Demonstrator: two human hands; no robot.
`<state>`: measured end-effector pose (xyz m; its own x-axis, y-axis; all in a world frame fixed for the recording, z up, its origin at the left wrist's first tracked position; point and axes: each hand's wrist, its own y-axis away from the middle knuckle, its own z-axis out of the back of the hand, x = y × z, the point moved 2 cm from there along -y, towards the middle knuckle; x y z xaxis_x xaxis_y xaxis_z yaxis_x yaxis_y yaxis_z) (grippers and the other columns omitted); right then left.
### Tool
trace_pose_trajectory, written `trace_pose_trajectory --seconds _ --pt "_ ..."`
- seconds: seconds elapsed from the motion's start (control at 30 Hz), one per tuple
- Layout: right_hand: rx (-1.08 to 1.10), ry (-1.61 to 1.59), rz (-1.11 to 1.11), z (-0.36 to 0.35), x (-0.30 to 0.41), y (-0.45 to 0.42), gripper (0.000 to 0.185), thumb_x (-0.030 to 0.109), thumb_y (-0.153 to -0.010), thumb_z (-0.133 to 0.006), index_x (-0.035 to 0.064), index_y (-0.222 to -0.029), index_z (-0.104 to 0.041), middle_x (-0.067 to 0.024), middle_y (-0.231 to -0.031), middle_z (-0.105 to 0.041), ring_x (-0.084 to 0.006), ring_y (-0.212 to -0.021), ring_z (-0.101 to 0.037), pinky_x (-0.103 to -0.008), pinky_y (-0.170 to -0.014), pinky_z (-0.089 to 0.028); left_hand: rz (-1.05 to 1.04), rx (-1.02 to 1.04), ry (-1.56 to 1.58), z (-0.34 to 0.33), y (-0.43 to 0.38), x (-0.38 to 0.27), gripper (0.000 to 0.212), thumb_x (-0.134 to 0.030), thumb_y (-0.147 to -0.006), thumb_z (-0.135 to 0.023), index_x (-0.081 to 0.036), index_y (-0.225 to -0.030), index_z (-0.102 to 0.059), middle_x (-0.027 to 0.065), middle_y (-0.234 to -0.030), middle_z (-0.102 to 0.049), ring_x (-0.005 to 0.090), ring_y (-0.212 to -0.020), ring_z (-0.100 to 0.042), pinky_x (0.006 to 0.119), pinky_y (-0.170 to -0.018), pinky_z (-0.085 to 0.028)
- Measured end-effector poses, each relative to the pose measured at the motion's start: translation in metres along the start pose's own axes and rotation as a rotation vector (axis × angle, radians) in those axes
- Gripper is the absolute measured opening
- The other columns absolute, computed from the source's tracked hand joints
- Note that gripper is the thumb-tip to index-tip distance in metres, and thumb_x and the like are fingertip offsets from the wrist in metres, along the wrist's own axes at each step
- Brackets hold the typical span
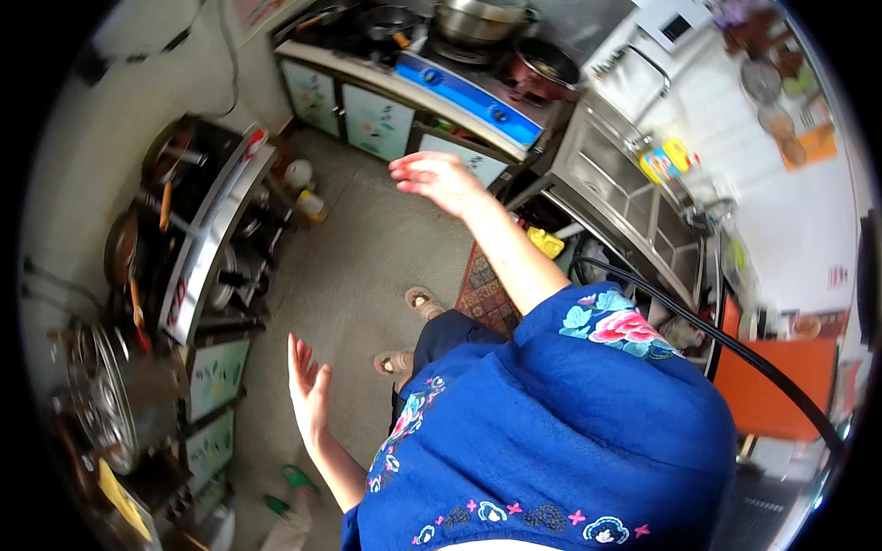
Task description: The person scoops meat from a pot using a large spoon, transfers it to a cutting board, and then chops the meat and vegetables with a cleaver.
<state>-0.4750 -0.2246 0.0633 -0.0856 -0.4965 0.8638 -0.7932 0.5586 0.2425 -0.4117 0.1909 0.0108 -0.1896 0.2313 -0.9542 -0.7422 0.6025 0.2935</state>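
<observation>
My right hand (437, 180) is held out over the floor with its fingers lightly bent and nothing in it. Below it in the picture is the cabinet front under the gas stove (468, 93); the hand is apart from it. My left hand (310, 389) is raised with its palm partly turned up, thumb apart from the fingers, also holding nothing. The metal-edged shelf unit (220, 241) with pans is the nearest furniture to it, and the two do not touch. Both forearms come out of a blue embroidered top (551, 427).
A large steel pot (482, 21) and a dark pan (548, 62) stand by the stove. The steel sink (606, 179) has a yellow bottle (667, 162) beside it. A patterned mat (486, 293) lies near my feet. Another person's green slipper (300, 477) shows at the bottom.
</observation>
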Motion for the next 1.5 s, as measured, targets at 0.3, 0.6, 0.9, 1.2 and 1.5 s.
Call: trace_pose_trajectory --seconds 0.3,0.6,0.9,1.2,1.5 --pt "-1.011 -0.321 0.273 0.358 0.109 0.105 0.021 0.023 -0.084 -0.067 0.0048 -0.091 -0.059 -0.0142 -0.091 -0.071 -0.0268 -0.088 -0.069 -0.0409 -0.082 -0.056 0.087 0.13 -0.128 -0.098 -0.054 0.001 0.076 -0.001 -0.088 -0.06 -0.018 -0.156 -0.03 0.0221 -0.153 -0.037 0.0316 -0.141 -0.038 0.045 -0.113 -0.033" --pt "-0.946 -0.797 0.386 0.525 0.118 0.128 0.059 0.034 -0.099 -0.051 -0.0006 -0.142 -0.031 -0.031 -0.145 -0.023 -0.0475 -0.13 -0.037 -0.0694 -0.106 -0.034 0.029 0.29 -0.169 -0.247 -0.13 -0.046 0.073 -0.002 -0.089 -0.062 -0.018 -0.155 -0.033 0.0195 -0.153 -0.037 0.0307 -0.141 -0.038 0.045 -0.114 -0.033" --pt "-0.333 -0.369 -0.132 0.313 0.037 -0.059 0.036 0.037 -0.098 -0.06 0.003 -0.086 -0.063 -0.0173 -0.105 -0.07 -0.0261 -0.098 -0.068 -0.0436 -0.09 -0.055 0.17 0.172 -0.268 -0.234 -0.161 -0.053 0.067 -0.036 -0.092 -0.068 -0.002 -0.145 -0.044 0.0201 -0.142 -0.051 0.0295 -0.127 -0.054 0.04 -0.106 -0.044" --pt "0.322 0.563 -0.241 -0.056 -0.048 -0.225 0.043 0.038 -0.101 -0.052 0.0002 -0.121 -0.06 -0.016 -0.11 -0.068 -0.0203 -0.084 -0.071 -0.0311 -0.068 -0.058 0.095 -0.234 -0.119 -0.119 -0.217 -0.045 0.065 -0.042 -0.103 -0.038 0.002 -0.072 -0.073 0.0171 -0.099 -0.072 0.0311 -0.098 -0.066 0.038 -0.094 -0.047" --pt "0.499 1.654 0.237 -0.339 -0.119 -0.382 0.062 0.03 -0.086 -0.071 -0.0051 -0.128 -0.041 -0.0303 -0.126 -0.055 -0.0459 -0.115 -0.058 -0.0513 -0.096 -0.048 0.032 -0.522 -0.227 0.048 -0.313 -0.056 0.034 -0.022 -0.104 -0.041 0.004 -0.109 -0.062 0.0173 -0.093 -0.069 0.0305 -0.088 -0.068 0.038 -0.082 -0.053"
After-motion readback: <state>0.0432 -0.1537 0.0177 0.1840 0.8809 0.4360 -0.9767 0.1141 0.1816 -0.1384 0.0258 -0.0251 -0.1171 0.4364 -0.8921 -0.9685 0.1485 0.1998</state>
